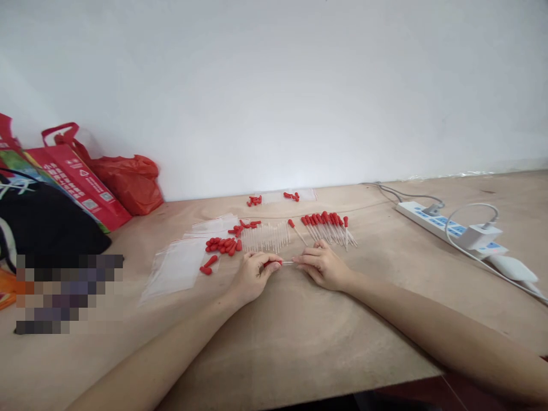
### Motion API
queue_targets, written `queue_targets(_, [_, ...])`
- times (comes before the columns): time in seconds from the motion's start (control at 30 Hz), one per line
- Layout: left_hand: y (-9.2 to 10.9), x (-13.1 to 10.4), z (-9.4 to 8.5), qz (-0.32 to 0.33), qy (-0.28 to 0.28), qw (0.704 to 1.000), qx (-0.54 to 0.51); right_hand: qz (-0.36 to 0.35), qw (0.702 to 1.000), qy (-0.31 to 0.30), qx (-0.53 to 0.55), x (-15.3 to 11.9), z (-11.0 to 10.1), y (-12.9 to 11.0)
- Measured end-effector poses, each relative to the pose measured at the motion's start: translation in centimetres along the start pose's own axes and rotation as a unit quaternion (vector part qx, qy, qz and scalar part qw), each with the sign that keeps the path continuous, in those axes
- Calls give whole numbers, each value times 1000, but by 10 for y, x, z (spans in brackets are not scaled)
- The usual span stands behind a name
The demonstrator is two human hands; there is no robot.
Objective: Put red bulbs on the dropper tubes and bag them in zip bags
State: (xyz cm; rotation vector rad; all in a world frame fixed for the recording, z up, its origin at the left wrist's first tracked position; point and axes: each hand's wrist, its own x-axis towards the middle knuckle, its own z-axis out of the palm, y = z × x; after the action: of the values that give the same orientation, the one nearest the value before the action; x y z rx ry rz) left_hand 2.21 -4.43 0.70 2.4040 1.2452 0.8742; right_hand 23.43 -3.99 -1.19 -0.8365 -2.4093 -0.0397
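Bulb, red, sits just below frame centre with a thin clear tube in line with it, spanning the gap between the hands. Left hand nearly closed, thumb and index pinching the bulb; right hand curled, fingertips closed on the tube's far end, exact grip partly hidden. Loose clear tubes lie in a row just above the left hand, loose red bulbs left of them, flat plastic bags further left. Finished-looking droppers bunched right of centre, single dropper apart on their left. White power strip at frame right, all on wooden table
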Motion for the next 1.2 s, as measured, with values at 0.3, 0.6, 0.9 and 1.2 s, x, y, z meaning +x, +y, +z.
queue_targets(0.3, [-1, -1, 0, 29, -5, 1000, -2, 9, 1000, 5, -27, 0, -2, 1])
queue_targets(0.6, [1, -5, 3, 119, 57, 990, 53, 23, 1000, -11, 6, 4, -4, -10])
queue_targets(0.9, [0, -4, 1, 127, 34, 989, 68, 73, 993, -34, 89, 8, -5, -14])
queue_targets(1.2, [-6, -4, -5, 134, 67, 986, 69, 71, 988, 7, 136, 3, -6, -6])
